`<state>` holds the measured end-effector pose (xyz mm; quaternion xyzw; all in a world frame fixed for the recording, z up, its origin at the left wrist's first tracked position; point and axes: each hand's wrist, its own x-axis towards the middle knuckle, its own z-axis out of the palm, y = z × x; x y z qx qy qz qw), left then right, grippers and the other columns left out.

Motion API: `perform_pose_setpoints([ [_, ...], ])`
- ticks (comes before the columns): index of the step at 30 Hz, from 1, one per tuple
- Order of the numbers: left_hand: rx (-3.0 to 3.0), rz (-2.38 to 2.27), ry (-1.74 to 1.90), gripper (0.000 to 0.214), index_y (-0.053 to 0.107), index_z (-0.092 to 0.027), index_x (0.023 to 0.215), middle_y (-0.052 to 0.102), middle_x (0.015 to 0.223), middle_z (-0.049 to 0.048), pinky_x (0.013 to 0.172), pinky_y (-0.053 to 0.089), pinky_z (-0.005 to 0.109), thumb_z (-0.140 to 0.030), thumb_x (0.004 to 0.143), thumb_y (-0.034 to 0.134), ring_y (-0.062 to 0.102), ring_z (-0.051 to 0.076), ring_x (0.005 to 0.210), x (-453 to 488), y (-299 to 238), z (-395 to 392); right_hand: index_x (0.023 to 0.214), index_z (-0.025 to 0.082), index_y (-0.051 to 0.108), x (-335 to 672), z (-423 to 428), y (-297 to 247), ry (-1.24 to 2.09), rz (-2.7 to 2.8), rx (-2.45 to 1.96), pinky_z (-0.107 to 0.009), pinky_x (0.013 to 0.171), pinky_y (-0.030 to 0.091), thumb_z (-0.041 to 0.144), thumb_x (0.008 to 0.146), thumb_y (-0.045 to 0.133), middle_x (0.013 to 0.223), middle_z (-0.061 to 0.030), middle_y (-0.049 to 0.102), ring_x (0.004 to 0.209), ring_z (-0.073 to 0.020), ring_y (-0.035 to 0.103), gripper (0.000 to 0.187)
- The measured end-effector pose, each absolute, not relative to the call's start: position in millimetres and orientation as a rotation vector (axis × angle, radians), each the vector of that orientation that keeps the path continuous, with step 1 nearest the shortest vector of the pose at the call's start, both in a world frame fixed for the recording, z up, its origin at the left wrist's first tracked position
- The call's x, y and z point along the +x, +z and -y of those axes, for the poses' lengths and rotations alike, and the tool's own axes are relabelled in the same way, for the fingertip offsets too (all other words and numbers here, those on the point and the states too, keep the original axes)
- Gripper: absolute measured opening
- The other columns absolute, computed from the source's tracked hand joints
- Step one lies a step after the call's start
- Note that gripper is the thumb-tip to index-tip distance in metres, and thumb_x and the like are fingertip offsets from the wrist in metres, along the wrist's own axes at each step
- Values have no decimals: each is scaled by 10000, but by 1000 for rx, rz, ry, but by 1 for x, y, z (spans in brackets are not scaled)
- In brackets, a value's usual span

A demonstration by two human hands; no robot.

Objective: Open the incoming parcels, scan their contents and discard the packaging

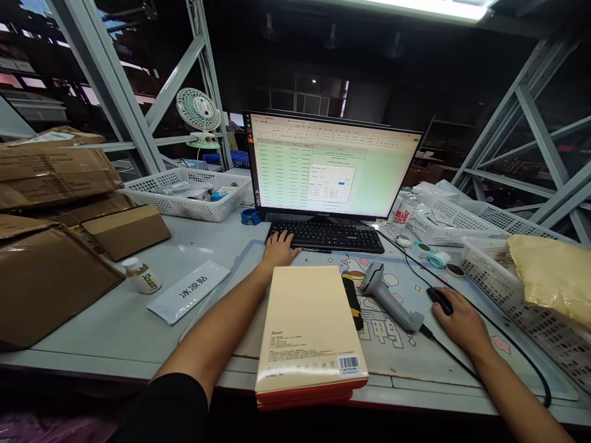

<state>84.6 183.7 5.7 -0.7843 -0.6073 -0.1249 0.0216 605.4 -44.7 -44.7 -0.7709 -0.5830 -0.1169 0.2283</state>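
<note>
The right grip (462,323) is closed lightly over a glossy, rounded black computer mouse (440,301). The left grip (279,249) is held partly open, nothing being grasped, with its fingers (282,237) curved and laid on the left end of a black keyboard (325,237). Just left of the right grip, a grey-and-black barcode scanner (390,295) is laid on its side on a cartoon-printed desk mat (392,363). Between the two grips, a cream box with a red base (307,326) is laid flat at the near edge of the desk (92,326), with a barcode label on it. Beyond the keyboard, a monitor (332,163) is lit with a spreadsheet, and a white plastic basket (184,197) is seen ahead and to the left of the left grip.
</note>
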Motion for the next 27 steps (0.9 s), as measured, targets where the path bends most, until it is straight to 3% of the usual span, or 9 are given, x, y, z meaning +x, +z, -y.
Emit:
perform_pose_setpoints([
  [10,-2436,1884,-396,726,454,-190,1672,373,1768,131,1319,309,546,-597,1072,450,323,428,1622,85,6,-184,1389,299,695,605,47,-42,-302,1623,-2159,-487,881,616,539,969,471,1507,-58,665,1247,-352,697,533],
  [16,-2421,1894,-406,717,462,-181,1666,368,1769,140,1321,304,553,-580,1070,468,327,430,1618,86,7,-182,1361,270,709,613,45,-49,-338,1682,-2030,-493,980,611,537,967,481,1484,-85,677,1255,-341,696,528],
  [27,-2409,1902,-437,696,462,-198,1654,371,1768,137,1309,308,559,-570,1067,476,345,426,1605,87,7,-178,1394,313,693,617,49,-51,-327,1732,-1982,-522,1057,589,561,975,499,1510,-46,664,1267,-340,697,524],
])
